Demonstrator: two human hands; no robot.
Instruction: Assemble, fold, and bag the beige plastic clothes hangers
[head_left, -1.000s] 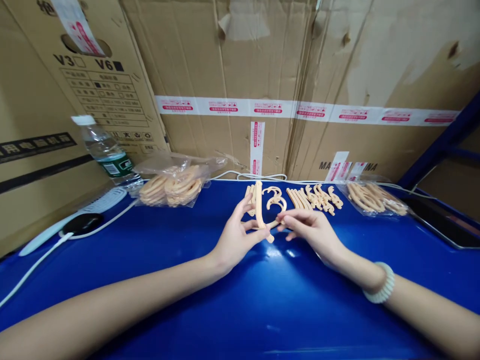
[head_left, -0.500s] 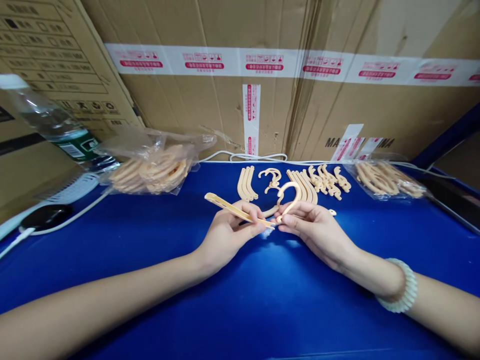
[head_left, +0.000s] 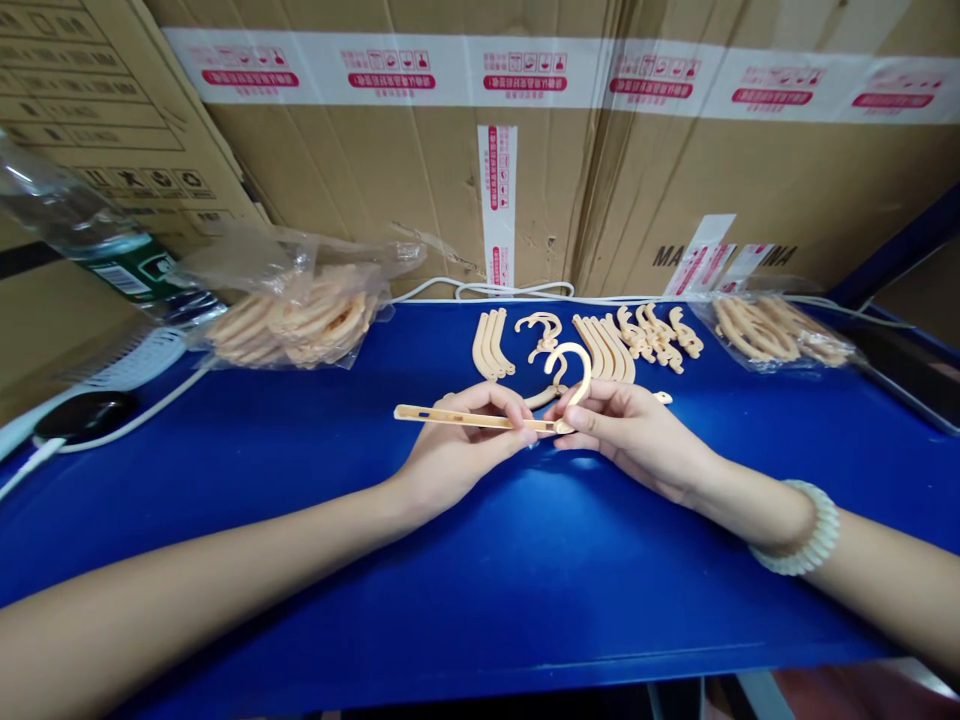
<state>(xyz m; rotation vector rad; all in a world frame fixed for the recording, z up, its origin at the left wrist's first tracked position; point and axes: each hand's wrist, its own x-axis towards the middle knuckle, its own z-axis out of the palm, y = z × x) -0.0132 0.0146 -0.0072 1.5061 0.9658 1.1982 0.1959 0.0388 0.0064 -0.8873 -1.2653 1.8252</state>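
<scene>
In the head view, a glossy blue table (head_left: 480, 580) fills the lower half, its near edge showing at the bottom. Large cardboard boxes (head_left: 360, 190) stand along the back, crossed by white tape (head_left: 457, 68) with red print. A white cord (head_left: 517, 291) runs along the foot of the boxes. On the left, a water bottle (head_left: 139, 268) with a green label leans beside a clear bag (head_left: 330, 325) of pale curved parts; nearer lies a round black thing (head_left: 86, 418) with a white cable. On the right, another bag (head_left: 757, 330) of parts lies close to a dark flat slab (head_left: 915, 375). Between the bags, loose pieces are laid out: curved bars (head_left: 491, 345), a few spare hooks (head_left: 541, 325), more curved bars and a cluster of small pieces (head_left: 652, 338).

Both forearms reach in from the lower corners, and the hands come close together over the middle of the table. The left hand (head_left: 457, 450) pinches a pale bar (head_left: 442, 415) between thumb and fingers, the bar lying nearly level, its free end pointing left. The right hand (head_left: 645, 430), with a pale coiled bracelet (head_left: 806, 530) on its wrist, grips a hook (head_left: 583, 370) by its base, the curve upward. The bar's right end meets the hook's base; whether they are locked together, I cannot tell.
</scene>
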